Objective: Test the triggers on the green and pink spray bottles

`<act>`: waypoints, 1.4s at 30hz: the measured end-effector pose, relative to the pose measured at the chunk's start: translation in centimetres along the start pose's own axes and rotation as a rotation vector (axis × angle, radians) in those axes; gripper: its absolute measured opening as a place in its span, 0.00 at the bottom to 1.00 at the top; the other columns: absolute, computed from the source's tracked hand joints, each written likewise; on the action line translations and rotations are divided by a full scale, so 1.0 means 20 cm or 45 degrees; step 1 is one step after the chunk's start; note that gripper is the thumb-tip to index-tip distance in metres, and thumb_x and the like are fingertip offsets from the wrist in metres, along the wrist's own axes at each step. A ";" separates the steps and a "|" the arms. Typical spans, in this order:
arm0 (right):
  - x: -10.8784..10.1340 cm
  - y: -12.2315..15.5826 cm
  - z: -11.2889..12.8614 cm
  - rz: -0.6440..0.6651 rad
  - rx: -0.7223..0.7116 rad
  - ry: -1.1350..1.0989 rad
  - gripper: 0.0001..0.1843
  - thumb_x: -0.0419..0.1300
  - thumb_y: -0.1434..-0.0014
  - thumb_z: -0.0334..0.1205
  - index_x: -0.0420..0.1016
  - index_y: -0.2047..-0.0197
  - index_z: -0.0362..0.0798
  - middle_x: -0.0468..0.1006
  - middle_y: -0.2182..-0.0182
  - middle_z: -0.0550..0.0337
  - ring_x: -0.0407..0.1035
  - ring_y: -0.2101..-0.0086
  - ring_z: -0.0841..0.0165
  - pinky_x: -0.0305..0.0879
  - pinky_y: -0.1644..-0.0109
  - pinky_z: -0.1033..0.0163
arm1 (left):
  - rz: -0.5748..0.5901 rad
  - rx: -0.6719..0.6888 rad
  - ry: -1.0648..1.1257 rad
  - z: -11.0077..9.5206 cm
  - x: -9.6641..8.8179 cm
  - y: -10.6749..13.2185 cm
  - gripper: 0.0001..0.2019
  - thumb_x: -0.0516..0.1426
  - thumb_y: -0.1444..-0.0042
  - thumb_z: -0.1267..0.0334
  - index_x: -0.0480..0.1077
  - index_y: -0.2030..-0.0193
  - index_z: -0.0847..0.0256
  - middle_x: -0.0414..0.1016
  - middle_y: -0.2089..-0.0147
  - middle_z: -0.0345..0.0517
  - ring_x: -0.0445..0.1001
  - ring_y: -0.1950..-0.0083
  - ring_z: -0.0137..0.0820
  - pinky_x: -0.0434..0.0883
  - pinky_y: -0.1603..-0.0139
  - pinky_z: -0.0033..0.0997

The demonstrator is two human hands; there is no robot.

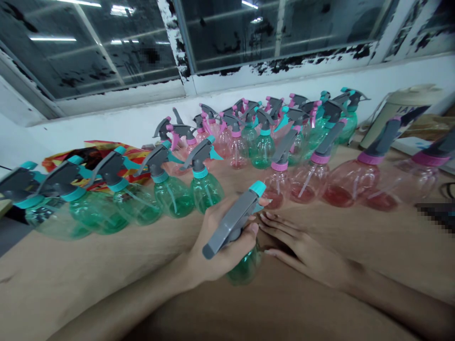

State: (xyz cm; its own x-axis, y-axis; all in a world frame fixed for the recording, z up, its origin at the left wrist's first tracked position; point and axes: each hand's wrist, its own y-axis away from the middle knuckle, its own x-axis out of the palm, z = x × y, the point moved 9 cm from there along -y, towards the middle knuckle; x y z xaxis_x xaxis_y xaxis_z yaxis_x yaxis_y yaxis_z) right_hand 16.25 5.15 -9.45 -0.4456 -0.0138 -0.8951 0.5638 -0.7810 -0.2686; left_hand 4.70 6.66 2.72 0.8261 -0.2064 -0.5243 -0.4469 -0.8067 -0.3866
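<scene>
My left hand is wrapped round the neck of a green spray bottle with a grey trigger head and a turquoise nozzle. The bottle is at the near middle of the table, its head pointing up and to the right. Just to the right of it lies my right hand, fingers stretched out and holding nothing. Its fingertips are close to the bottle; whether they touch it I cannot tell. Behind my left hand stands another green spray bottle. A pink spray bottle stands beyond my right fingertips.
Several green bottles line the left side, and several pink bottles the right. More bottles crowd the back near the window wall. A red-yellow bag lies behind the left row. A beige jug stands at back right.
</scene>
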 end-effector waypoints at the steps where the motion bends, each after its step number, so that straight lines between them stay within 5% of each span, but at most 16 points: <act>1: 0.00 0.00 0.00 0.002 0.004 -0.003 0.29 0.51 0.36 0.48 0.56 0.35 0.46 0.60 0.37 0.54 0.51 0.38 0.62 0.55 0.36 0.50 | -0.004 -0.004 -0.002 0.00 0.00 0.00 0.06 0.53 0.51 0.68 0.67 0.64 0.58 0.72 0.64 0.45 0.73 0.65 0.33 0.73 0.62 0.34; 19: -0.01 0.00 0.00 -0.024 0.009 -0.043 0.30 0.52 0.36 0.48 0.54 0.34 0.49 0.61 0.38 0.55 0.52 0.38 0.62 0.55 0.36 0.50 | 0.108 0.018 -0.073 -0.02 -0.02 0.00 0.04 0.52 0.45 0.63 0.67 0.68 0.57 0.70 0.72 0.40 0.72 0.69 0.32 0.69 0.67 0.33; 24: -0.01 0.00 0.00 -0.055 -0.011 -0.063 0.29 0.51 0.36 0.48 0.56 0.35 0.49 0.61 0.38 0.53 0.52 0.38 0.61 0.55 0.36 0.47 | 0.074 -0.011 -0.016 0.01 -0.02 0.00 0.12 0.54 0.45 0.60 0.70 0.55 0.58 0.76 0.66 0.44 0.75 0.67 0.33 0.72 0.64 0.34; 33: -0.08 0.01 0.05 -0.125 0.019 -0.202 0.28 0.56 0.40 0.51 0.60 0.38 0.52 0.67 0.41 0.53 0.61 0.42 0.60 0.61 0.40 0.48 | 0.089 -0.004 0.160 0.00 0.00 -0.01 0.17 0.58 0.49 0.62 0.70 0.51 0.57 0.76 0.51 0.48 0.75 0.51 0.37 0.72 0.47 0.40; 42: -0.18 0.03 0.21 -0.256 0.123 -0.256 0.29 0.58 0.43 0.54 0.60 0.42 0.52 0.73 0.47 0.53 0.70 0.50 0.59 0.68 0.48 0.50 | 0.168 0.033 0.389 0.01 0.02 0.00 0.24 0.64 0.53 0.63 0.67 0.48 0.57 0.69 0.43 0.50 0.68 0.42 0.40 0.66 0.41 0.44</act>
State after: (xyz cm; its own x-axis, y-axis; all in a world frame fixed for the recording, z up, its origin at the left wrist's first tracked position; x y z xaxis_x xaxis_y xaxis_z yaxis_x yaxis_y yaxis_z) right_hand 15.18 2.14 -4.80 -0.6758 0.0309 -0.7365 0.3860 -0.8364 -0.3893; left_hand 4.87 6.67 2.37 0.8235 -0.4679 -0.3209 -0.5623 -0.7484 -0.3517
